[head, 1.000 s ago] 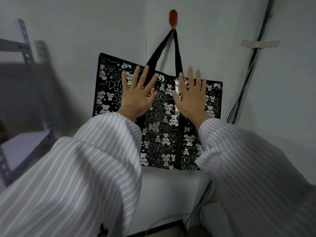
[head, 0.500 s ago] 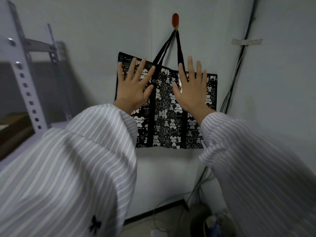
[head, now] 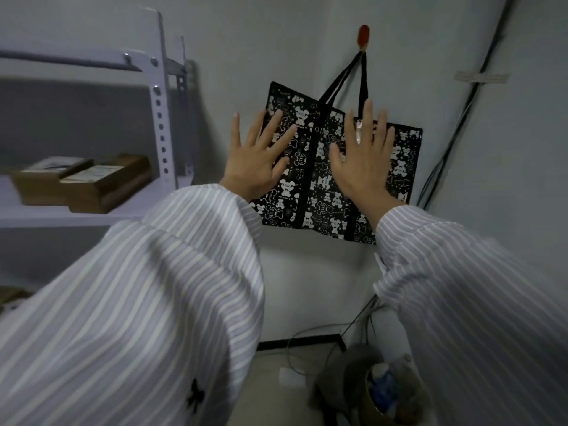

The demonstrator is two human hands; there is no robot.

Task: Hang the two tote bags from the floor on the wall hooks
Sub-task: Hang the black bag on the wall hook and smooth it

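A black tote bag point(head: 319, 179) with a white bear print hangs flat against the grey wall, its two black straps looped over an orange wall hook point(head: 364, 36). My left hand point(head: 258, 158) is raised in front of the bag's left half, fingers spread, holding nothing. My right hand point(head: 365, 158) is up in front of the bag's right half, fingers spread and empty too. Whether the palms touch the bag I cannot tell. A second tote bag is not in sight.
A white metal shelf rack point(head: 159, 112) stands at the left with brown cardboard boxes point(head: 92, 186) on it. Black cables point(head: 455, 130) run down the wall at the right. On the floor below sit loose wires and a bin point(head: 378, 392) with a bottle inside.
The view has swung left and down, bringing the shelf and the floor bin into sight. Both hands stay spread in front of the hanging bag.
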